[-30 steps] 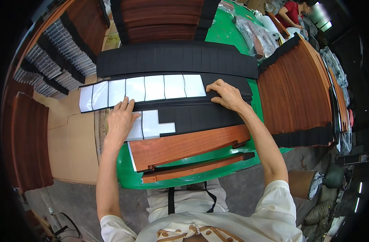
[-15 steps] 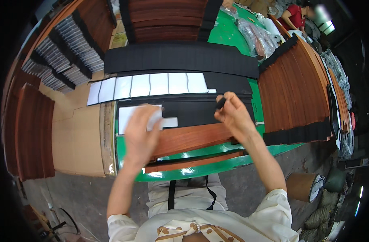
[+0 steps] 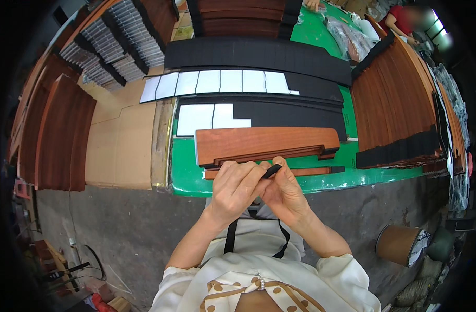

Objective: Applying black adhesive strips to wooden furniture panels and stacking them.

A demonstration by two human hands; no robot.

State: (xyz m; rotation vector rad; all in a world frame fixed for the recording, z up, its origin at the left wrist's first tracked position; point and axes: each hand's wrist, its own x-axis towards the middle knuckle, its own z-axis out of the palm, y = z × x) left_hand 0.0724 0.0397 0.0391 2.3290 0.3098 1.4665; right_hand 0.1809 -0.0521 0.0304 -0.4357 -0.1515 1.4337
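Near the front edge of the green table [image 3: 347, 179], the right hand [image 3: 285, 193] is pinching 1 small black strip [image 3: 272, 171]; the left hand [image 3: 237, 188] is resting curled against it, its grip impossible to tell. A brown board [image 3: 264, 143] is lying just beyond.

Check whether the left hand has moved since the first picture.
Yes: against the glossy green table, the left hand has moved rightward and closer in, from over the flat white-patched black panels to around the table's near edge.
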